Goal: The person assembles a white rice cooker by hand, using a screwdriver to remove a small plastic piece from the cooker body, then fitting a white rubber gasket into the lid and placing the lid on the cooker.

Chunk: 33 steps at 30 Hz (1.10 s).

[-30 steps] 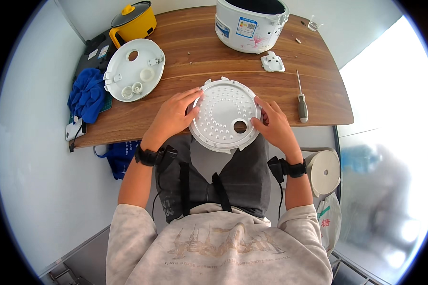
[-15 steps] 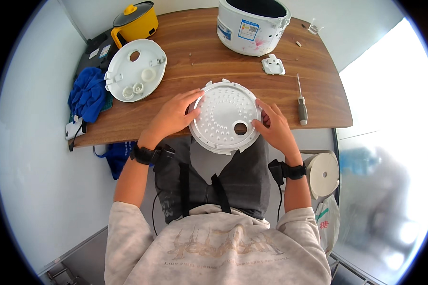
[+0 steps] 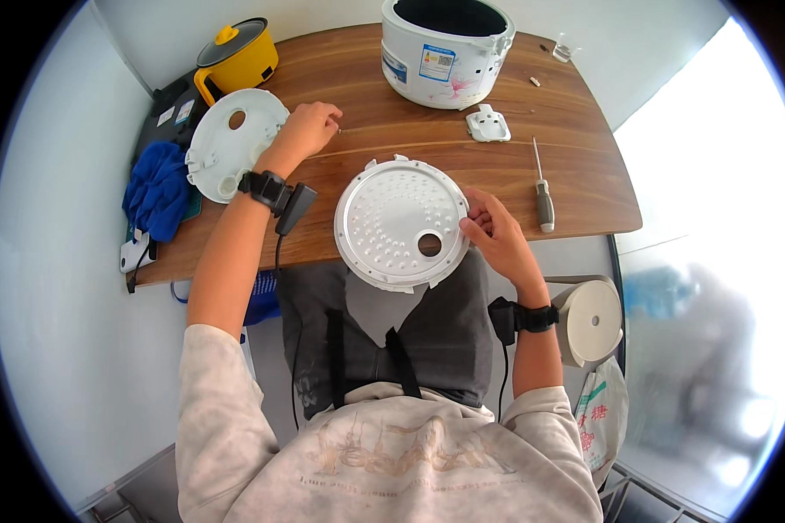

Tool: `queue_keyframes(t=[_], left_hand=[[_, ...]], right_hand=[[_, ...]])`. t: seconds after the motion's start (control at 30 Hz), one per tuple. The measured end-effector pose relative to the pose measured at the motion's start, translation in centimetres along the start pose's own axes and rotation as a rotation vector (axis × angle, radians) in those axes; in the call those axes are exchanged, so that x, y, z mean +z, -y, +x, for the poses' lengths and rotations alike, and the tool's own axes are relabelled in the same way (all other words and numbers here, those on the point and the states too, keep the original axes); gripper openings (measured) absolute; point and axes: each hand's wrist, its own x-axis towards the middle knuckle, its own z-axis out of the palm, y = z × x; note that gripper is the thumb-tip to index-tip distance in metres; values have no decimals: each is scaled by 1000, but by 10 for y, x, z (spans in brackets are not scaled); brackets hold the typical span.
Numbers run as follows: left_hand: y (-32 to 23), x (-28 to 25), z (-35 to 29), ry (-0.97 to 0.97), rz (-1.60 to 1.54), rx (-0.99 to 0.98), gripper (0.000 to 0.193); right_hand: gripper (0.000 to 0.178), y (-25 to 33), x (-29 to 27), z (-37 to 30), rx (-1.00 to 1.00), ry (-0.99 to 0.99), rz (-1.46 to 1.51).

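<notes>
My right hand (image 3: 494, 234) grips the right edge of a round white inner lid plate (image 3: 401, 209), its thumb near the rim. Raised bumps cover the plate, and it has one round hole. It overhangs the table's front edge above my lap. My left hand (image 3: 309, 132) is off the plate, over the table, with its fingers bent together near a tiny speck on the wood. Whatever is between those fingertips is too small to make out. Behind my left wrist lies a white outer lid (image 3: 227, 135), partly covered by the arm, with small round caps in it.
At the back stands a white rice cooker body (image 3: 440, 65), with a small white plastic bracket (image 3: 488, 124) before it. A screwdriver (image 3: 543, 196) lies at the right. Along the left are a yellow pot (image 3: 240, 65) and a blue cloth (image 3: 155, 192).
My left hand has let go of the plate and moved up and left across the table. My right hand keeps hold of the plate, which has shifted slightly left and down in view.
</notes>
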Motion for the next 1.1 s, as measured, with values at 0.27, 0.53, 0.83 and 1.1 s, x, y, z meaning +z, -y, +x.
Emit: queue_keyframes(t=[0.27,0.53,0.83,1.1], left_hand=[[21,20,32,-140,170,-5,20],[24,28,46,-74,191,-61,6],[-7,15,27,-53,56,-61,12],[-110,-30,-83,403,-1059,-50,20]], right_hand=[[46,-2,-1,-1,-8,7,8],[45,1,-1,-3,-24,10,19],[45,1,1,-3,-42,2,-5],[42,0,-2,-3,-5,-31,47]])
